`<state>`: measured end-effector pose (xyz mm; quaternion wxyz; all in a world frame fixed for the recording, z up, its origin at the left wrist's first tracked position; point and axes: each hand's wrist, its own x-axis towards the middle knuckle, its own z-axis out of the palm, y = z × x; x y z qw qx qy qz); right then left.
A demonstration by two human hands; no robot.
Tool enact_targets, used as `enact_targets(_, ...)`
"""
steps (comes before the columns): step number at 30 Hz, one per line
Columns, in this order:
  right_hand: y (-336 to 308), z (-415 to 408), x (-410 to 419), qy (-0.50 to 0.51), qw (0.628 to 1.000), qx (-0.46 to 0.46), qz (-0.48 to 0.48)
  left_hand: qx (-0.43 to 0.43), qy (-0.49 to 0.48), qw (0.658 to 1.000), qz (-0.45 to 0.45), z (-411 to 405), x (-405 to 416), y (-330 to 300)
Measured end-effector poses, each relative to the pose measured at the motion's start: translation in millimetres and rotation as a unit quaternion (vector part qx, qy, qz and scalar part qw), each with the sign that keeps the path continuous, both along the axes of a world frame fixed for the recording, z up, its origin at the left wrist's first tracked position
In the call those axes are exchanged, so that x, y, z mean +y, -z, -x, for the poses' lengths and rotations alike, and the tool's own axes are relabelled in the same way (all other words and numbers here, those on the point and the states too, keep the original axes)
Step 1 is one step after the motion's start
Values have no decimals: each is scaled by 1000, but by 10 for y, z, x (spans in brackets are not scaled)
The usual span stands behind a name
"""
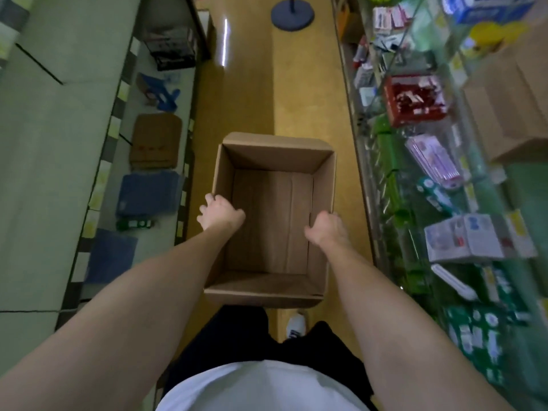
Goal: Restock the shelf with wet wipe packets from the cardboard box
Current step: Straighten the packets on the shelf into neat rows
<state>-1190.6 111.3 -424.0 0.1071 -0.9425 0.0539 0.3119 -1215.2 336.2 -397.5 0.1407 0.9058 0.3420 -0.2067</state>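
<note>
The cardboard box [272, 221] stands open-topped in the aisle, its inside bare, free from above. Shelves of goods [430, 161] crowd its right side; a lower shelf [154, 161] flanks the left.

One cardboard box [274, 215] — two hands — left [221, 213], right [326, 228].

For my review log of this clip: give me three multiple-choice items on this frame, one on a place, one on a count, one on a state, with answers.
1. Where is the cardboard box?
A. on a shelf
B. in the aisle between the shelves
C. on a cart

2. How many hands grip the box?
A. none
B. one
C. two

3. What is the box's state?
A. open, no packets visible
B. taped shut
C. open, full

Answers:
1 B: it sits over the yellow floor.
2 C: left hand and right hand grip its side walls.
3 A: its bare bottom shows.
</note>
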Motion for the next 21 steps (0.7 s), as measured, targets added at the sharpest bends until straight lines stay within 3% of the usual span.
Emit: enact_targets(21, -265, -4194, 1217, -35, 997, 9, 69, 13, 10, 998, 54, -4212, 1285, 142)
